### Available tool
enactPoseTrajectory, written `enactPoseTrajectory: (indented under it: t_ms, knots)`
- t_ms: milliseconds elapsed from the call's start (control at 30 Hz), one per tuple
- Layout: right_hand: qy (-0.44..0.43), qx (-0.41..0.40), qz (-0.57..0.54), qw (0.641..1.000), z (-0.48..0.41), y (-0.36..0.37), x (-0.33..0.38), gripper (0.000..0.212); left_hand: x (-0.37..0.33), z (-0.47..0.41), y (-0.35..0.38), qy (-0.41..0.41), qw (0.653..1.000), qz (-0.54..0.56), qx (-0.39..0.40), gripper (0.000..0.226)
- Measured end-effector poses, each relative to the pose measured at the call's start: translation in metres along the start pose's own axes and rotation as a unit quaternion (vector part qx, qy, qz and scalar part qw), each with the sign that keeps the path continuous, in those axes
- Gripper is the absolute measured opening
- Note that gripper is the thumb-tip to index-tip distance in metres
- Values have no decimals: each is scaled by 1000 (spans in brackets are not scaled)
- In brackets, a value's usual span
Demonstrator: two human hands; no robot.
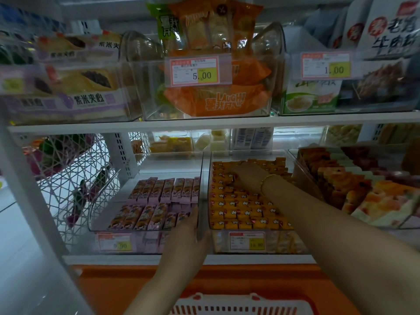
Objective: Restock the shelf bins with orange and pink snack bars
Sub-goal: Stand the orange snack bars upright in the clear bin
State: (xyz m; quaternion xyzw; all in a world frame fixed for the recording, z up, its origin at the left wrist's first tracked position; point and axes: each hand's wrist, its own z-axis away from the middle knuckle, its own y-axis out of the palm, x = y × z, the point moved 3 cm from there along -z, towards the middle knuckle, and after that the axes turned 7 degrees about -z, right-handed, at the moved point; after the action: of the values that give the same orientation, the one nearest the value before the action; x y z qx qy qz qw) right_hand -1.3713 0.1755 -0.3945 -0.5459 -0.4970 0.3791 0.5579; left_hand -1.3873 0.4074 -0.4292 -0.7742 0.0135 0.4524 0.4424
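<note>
Two clear bins stand side by side on the lower shelf. The left bin holds pink snack bars in two rows. The right bin is packed with orange snack bars. My left hand grips the front corner where the two bins meet, fingers inside the pink bin and thumb on the orange side. My right hand, with a gold bracelet on the wrist, reaches deep into the orange bin and rests on the bars at the back; its fingers are hidden.
A white plastic basket sits below on an orange surface. A white wire rack stands at left. Another clear bin of cake slices is at right. The upper shelf carries bins of packaged snacks.
</note>
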Motion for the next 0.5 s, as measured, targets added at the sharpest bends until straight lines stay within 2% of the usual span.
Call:
enactPoseTrajectory:
  t_ms: [133,233,367,500]
  knots:
    - [22,39,52,998,-1,-2,-2,48,-4,2,-1,13,1000,7,-10,50]
    - [42,37,19,998,1,-9,-2,50,-6,3,-2,10,1000,12,-1,51]
    - [9,-87,6,996,20,-31,12,46,-7,2,-2,16,1000,12,-14,52]
    - [28,-207,-33,977,64,-36,34,41,-9,4,3,13,999,-23,-43,38]
